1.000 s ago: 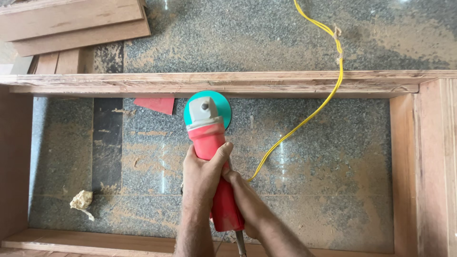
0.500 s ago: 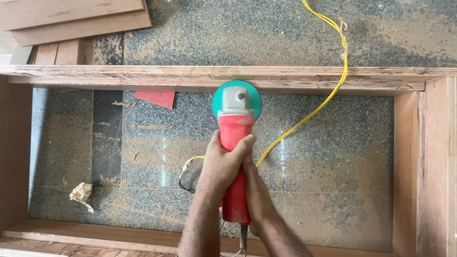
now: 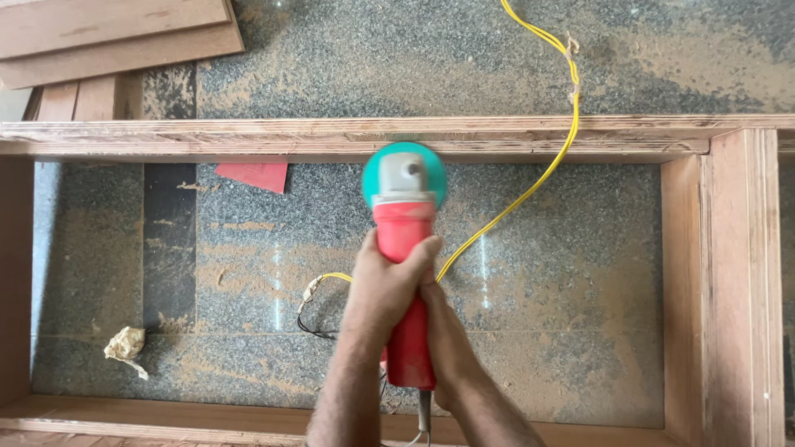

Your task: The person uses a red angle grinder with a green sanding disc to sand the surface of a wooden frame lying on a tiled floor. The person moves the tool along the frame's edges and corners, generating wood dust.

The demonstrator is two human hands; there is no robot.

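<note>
Down on the speckled granite floor (image 3: 530,58), dusted with sawdust, lies a long wooden frame (image 3: 348,136), and the person leans over its inside edge with a red angle grinder (image 3: 404,273). From the head view, the grinder points away from them, its teal sanding disc (image 3: 403,170) pressed up against the inner face of the frame's far rail. The left hand (image 3: 385,285) is wrapped tight around the grinder's red body just behind the grey head, fingers curled over the top. The right hand (image 3: 443,343) grips the rear of the handle lower down, mostly tucked beneath the tool, closed around it as far as I can see. A yellow cable (image 3: 530,190) runs from near the hands up across the rail and off the top edge. A red sheet of sandpaper (image 3: 252,175) lies just under the rail to the left, and a crumpled scrap of paper (image 3: 126,343) sits well apart near the frame's lower left. Wooden planks (image 3: 116,33) are stacked at the upper left.
</note>
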